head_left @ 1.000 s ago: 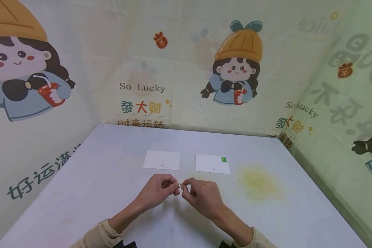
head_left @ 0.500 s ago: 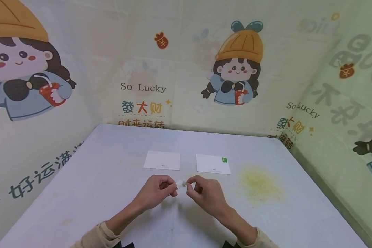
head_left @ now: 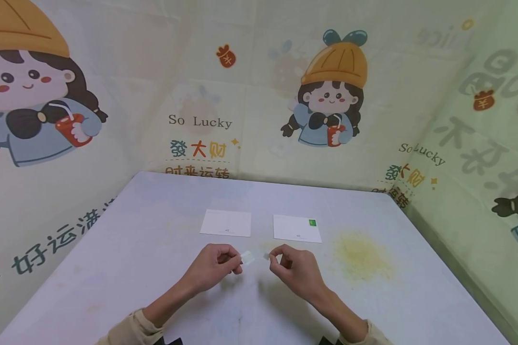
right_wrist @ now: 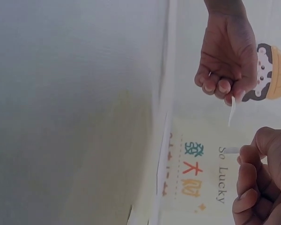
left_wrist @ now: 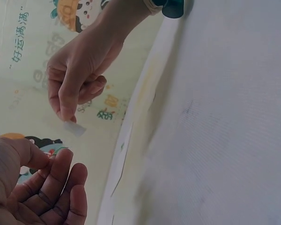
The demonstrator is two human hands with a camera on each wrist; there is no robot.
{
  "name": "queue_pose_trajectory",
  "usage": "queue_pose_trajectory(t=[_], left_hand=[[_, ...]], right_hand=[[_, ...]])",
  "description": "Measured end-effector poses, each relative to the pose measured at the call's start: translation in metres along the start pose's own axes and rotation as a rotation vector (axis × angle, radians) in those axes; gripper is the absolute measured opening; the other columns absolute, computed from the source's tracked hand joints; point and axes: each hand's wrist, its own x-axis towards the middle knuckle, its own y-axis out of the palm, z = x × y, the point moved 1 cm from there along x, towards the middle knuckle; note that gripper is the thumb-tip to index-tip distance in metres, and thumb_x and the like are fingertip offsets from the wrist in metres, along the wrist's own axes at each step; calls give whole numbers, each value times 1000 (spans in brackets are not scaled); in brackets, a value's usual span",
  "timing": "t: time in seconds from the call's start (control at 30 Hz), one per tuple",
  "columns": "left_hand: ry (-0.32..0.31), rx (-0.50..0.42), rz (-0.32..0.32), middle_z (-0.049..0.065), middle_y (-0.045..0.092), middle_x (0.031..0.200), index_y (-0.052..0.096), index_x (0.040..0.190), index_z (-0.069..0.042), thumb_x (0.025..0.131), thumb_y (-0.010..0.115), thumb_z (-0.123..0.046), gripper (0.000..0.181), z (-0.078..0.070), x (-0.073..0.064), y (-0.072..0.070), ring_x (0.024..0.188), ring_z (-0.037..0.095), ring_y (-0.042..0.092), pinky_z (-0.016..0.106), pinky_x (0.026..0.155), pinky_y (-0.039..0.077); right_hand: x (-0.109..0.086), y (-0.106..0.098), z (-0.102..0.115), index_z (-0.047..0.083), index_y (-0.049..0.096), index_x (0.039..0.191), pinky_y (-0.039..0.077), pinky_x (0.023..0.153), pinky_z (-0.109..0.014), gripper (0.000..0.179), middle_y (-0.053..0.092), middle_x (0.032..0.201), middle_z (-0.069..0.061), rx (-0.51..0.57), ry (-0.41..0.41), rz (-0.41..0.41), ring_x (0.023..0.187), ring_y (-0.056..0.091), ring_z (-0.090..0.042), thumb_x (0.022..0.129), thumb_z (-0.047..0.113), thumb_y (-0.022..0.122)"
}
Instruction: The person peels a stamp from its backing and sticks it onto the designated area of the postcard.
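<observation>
In the head view my left hand [head_left: 213,268] pinches a small pale stamp-sized sticker [head_left: 247,258] between thumb and fingertips. A green edge of this sticker [left_wrist: 61,150] shows in the left wrist view. My right hand [head_left: 300,271], a short way to the right, pinches a smaller translucent slip of backing paper [head_left: 266,256]; the left wrist view shows this slip [left_wrist: 75,128] pointing down from the fingertips. Both hands are above the white table, apart from each other. Beyond them lie a plain white card [head_left: 226,223] and a white card with a green stamp [head_left: 297,228] at its upper right corner.
The white table [head_left: 125,268] has a yellow stain [head_left: 362,254] to the right of the hands. A printed cloth backdrop [head_left: 259,96] with cartoon figures and lettering stands behind the table and along both sides.
The hands were close together at one small piece. They have drawn apart, the right hand moving right with the backing paper, the left slightly left with the sticker. The cards stay put.
</observation>
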Motion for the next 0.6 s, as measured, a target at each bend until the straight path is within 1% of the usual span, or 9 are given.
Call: queue_pose_trajectory(t=[0.13, 0.37, 0.6], left_hand=[[-10, 2, -8, 7, 73, 77, 73, 95, 0, 97, 61, -12, 17, 2, -2, -3, 75, 27, 66, 24, 63, 46], [-20, -14, -23, 3, 73, 77, 73, 96, -1, 97, 64, -14, 16, 4, -4, -6, 74, 21, 63, 24, 59, 42], [-47, 22, -28, 0, 72, 75, 74, 93, -5, 97, 63, -15, 15, 8, -2, -8, 72, 21, 62, 24, 57, 40]], right_hand=[[-3, -3, -4, 10, 75, 87, 24, 45, -9, 11, 39, 52, 23, -6, 8, 1, 48, 28, 14, 82, 0, 72], [-8, -8, -12, 10, 74, 86, 23, 44, -9, 11, 36, 50, 25, -31, 15, 5, 46, 26, 15, 83, 0, 72], [-13, -13, -19, 10, 75, 86, 23, 43, -10, 11, 36, 51, 26, -44, 41, 13, 46, 27, 14, 82, 1, 72]])
